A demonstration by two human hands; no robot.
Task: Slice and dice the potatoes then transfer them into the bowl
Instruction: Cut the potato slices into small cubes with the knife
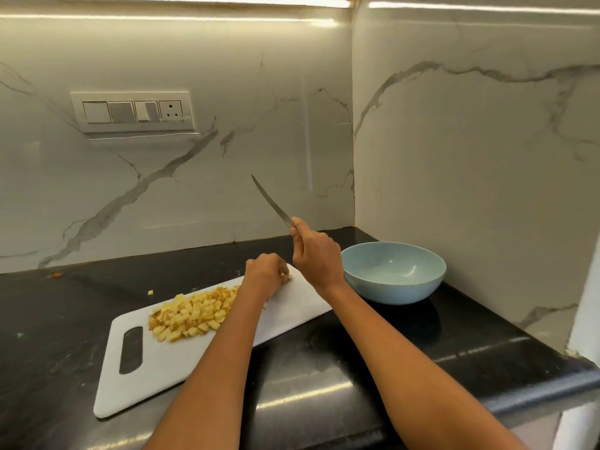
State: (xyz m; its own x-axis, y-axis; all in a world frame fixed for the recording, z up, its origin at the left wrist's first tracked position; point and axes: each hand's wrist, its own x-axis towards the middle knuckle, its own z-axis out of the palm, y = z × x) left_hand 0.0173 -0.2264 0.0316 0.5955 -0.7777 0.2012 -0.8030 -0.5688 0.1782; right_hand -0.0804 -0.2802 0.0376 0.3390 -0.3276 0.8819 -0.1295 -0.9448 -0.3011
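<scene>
Bowl [394, 272] blocks right of board [181, 358]

**Warm strip light, glossy glare, wide-angle bend**

The scene is evenly bright, lit by LED strips [181, 2] running along the top of the marble backsplash [227, 151], which wash the stone in a warm, yellowish tone. The strip's glow blows out to pure white near the corner. The polished black countertop [406, 345] throws back broad pale glare patches at its front edge. A soft shadow sits under the blue bowl [394, 271]. Shadows elsewhere are faint. Straight lines bow toward the frame edges, a wide-angle effect. The knife [272, 203] blade is slightly blurred; overall detail is soft, with compression smearing on the diced potatoes [194, 313].
</scene>
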